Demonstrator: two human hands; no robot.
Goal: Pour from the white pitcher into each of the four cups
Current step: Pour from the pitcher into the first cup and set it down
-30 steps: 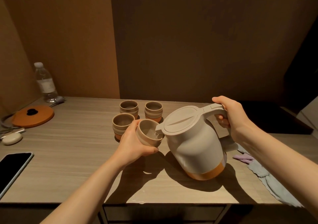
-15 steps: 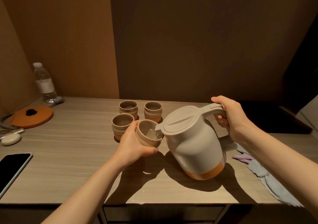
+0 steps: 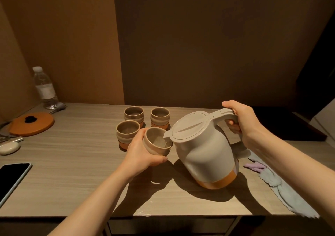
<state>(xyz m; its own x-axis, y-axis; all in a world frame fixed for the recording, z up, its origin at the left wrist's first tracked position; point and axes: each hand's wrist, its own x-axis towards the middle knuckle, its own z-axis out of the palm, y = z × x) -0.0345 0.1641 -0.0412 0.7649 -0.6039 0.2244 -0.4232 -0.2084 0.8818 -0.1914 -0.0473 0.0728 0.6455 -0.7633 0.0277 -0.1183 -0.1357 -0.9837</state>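
Desk (image 3: 72, 163): bottle (image 3: 45, 88), phone (image 3: 12, 177), cloth (image 3: 282, 190) around.

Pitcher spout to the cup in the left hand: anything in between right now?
Nothing visible. The white pitcher, tilted by the right hand on its handle, has its spout right over the rim of the held cup, which the left hand grips. Liquid already shows inside.

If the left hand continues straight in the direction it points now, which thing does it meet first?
The left hand, gripping the tilted cup, points forward and to the right. Most likely the cup would meet the spout of the white pitcher, which already overhangs its rim. Depth from one view is uncertain.
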